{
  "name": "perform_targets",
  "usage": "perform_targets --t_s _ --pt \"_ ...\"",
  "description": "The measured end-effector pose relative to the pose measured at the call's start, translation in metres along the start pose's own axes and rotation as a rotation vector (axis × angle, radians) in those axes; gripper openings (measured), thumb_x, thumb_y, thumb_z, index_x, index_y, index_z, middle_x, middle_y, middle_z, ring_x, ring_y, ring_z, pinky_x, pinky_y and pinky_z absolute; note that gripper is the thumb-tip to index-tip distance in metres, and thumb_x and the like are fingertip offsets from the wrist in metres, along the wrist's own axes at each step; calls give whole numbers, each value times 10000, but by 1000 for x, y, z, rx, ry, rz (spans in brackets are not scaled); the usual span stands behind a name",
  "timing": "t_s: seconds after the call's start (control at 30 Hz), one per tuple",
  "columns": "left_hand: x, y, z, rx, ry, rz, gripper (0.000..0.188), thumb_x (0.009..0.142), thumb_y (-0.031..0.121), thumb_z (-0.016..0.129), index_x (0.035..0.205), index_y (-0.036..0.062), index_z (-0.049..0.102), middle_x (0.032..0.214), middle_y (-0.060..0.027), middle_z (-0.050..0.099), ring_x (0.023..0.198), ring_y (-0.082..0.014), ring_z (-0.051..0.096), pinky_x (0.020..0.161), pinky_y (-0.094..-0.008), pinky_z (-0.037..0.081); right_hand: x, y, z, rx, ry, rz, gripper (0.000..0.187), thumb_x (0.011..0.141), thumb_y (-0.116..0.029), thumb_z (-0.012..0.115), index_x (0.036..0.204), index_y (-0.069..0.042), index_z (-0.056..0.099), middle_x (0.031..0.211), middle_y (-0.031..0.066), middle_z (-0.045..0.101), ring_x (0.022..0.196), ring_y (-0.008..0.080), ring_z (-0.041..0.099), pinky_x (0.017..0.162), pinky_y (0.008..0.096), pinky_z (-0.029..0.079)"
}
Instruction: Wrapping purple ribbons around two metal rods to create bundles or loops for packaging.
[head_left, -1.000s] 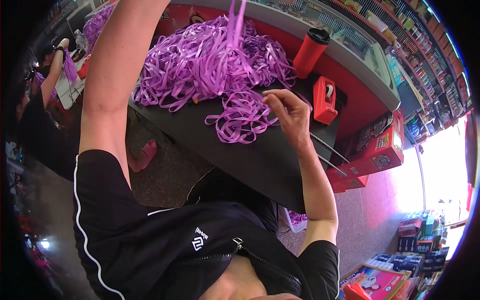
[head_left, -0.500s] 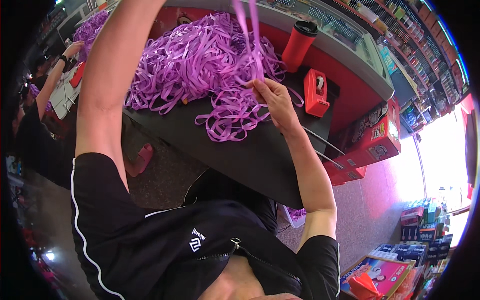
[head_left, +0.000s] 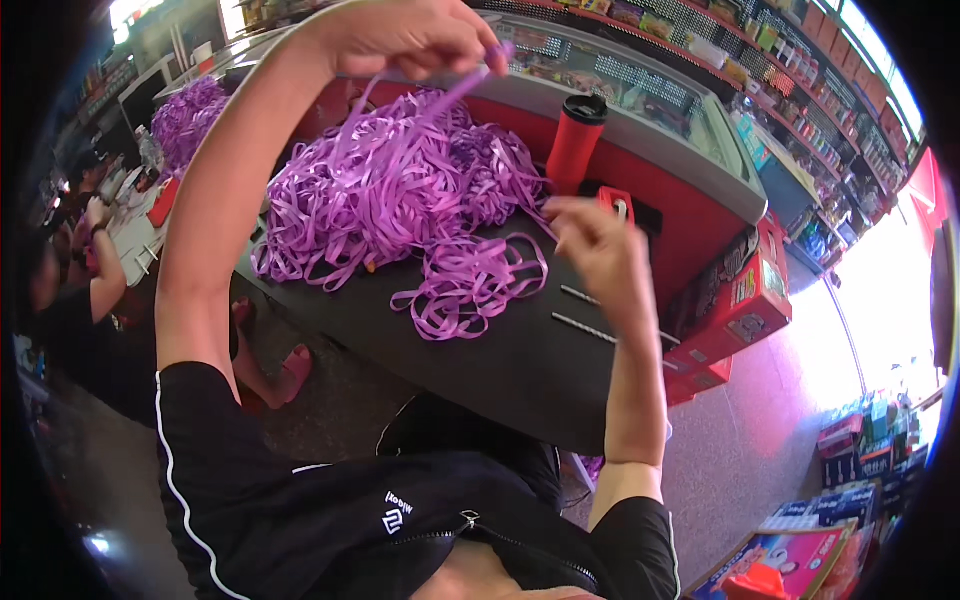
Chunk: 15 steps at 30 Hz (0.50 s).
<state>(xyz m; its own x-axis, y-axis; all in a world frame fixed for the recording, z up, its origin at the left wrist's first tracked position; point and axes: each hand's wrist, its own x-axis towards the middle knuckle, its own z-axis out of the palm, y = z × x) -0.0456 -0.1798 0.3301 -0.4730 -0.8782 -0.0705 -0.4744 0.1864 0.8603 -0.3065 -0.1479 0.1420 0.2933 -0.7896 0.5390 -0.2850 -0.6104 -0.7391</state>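
Note:
A big tangled heap of shiny purple ribbon [head_left: 390, 190] covers the far part of the black table [head_left: 450, 375]. A smaller loose coil of the same ribbon [head_left: 465, 290] lies in front of it. At the top of the view, my left hand [head_left: 425, 35] is raised with its fingers pinched on a ribbon strand [head_left: 465, 88], which runs down toward the heap. My right hand [head_left: 605, 260] hovers over the right side of the table, fingers bent and smeared by motion. Whether it grips any ribbon cannot be made out.
A red tumbler [head_left: 577, 145] with a black lid and a red tape dispenser [head_left: 615, 200] stand behind my right hand. Two thin metal rods [head_left: 585, 327] lie on the table. Red boxes [head_left: 740, 300] sit to the right. A co-worker [head_left: 90, 290] sits at the left.
My left hand has come down into view with the ribbon. My right hand has moved right, away from the loose coil, and the stretched strands between the hands are gone. The view has tilted upward.

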Motion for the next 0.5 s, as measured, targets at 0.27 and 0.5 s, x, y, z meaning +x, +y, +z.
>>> perform_targets --t_s 0.27,0.5 --pt "38 60 126 281 -569 296 217 916 106 493 1056 -53 541 815 -42 627 626 -67 507 544 -212 404 -31 -52 -83 516 91 148 302 978 -211 490 1154 7 603 895 14 655 743 30 534 629 162 414" --pt "93 60 219 260 -765 536 233 871 155 568 1004 -28 623 771 -44 636 725 -124 537 663 -262 440 -125 -48 -166 29 265 336 218 893 -141 623 1067 -15 666 734 -44 584 660 15 496 598 165 393"
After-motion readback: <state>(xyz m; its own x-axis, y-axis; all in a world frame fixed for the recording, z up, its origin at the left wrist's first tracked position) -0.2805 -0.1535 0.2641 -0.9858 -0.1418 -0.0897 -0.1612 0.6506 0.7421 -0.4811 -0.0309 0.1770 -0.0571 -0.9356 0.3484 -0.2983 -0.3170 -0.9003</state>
